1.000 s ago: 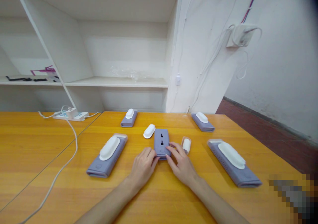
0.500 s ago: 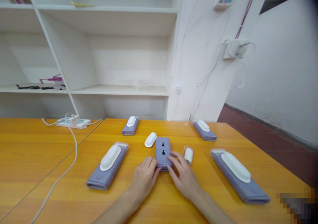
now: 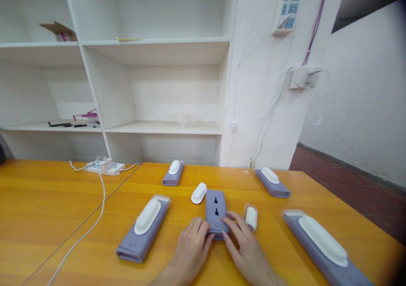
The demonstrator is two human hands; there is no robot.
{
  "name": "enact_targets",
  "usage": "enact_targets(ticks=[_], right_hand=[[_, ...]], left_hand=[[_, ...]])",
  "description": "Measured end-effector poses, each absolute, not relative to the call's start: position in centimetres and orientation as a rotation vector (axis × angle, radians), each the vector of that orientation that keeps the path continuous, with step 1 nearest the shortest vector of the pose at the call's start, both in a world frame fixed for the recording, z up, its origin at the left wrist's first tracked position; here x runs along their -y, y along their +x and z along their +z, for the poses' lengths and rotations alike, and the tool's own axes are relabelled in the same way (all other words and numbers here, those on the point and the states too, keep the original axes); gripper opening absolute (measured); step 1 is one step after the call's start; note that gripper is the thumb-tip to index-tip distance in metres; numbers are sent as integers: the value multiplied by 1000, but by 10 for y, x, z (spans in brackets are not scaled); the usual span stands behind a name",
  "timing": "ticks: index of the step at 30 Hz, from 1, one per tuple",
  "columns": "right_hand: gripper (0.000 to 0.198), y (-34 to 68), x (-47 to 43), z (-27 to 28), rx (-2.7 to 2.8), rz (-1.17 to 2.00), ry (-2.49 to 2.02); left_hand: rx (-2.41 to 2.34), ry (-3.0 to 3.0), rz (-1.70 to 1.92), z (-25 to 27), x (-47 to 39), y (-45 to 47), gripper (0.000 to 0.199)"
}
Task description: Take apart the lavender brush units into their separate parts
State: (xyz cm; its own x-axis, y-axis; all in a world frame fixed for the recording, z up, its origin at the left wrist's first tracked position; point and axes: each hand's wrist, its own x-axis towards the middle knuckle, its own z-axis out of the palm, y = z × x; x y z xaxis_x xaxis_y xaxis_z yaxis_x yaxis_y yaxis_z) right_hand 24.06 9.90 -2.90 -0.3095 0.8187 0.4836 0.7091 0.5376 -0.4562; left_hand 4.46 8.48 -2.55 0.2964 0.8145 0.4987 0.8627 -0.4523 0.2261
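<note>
A small lavender folded case (image 3: 216,205) with two black T-shaped openings on its top lies in the middle of the table. My left hand (image 3: 194,244) is closed at its lower left corner, thumb and fingertips on the edge. At the lower right side, my right hand (image 3: 242,244) has its thumb and fingers pressed on the case. Just beyond it to the left lies a loose white oval piece (image 3: 199,193). By my right fingers sits a clear-edged container (image 3: 251,216) with a white roll-like thing inside.
Lavender cases topped with white oval pieces lie around: near left (image 3: 139,239), back left (image 3: 173,178), back right (image 3: 275,187) and near right (image 3: 330,248). A white power strip (image 3: 119,169) with cables sits at the back left, before white shelves (image 3: 165,127).
The camera view has tilted up and shifted left, so everything appears lower and further right. Both hands keep their places on the lavender case.
</note>
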Motion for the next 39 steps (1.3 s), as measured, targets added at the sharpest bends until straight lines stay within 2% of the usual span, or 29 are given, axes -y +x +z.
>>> enact_targets(ticks=[16, 19, 24, 27, 29, 35, 39], right_hand=[[34, 240, -97, -23, 2099, 160, -1191], [35, 239, -97, -22, 2103, 155, -1182], [35, 238, -96, -21, 2109, 177, -1182], [37, 238, -95, -19, 2116, 185, -1166], [37, 238, -95, -18, 2134, 186, -1152], [43, 232, -95, -19, 2005, 173, -1297], [50, 223, -94, -28, 1889, 270, -1380]], left_hand=[[1685, -2462, -906, -18, -83, 45, 11], [1676, -2488, -998, -16, -84, 43, 24], [1557, -2538, -1047, -17, -85, 41, 60], [1540, -2569, -1001, -16, -83, 41, 69], [1530, -2584, -959, -16, -83, 41, 67], [1647, -2598, -852, -19, -88, 43, 42], [1625, -2618, -843, -26, -92, 43, 32]])
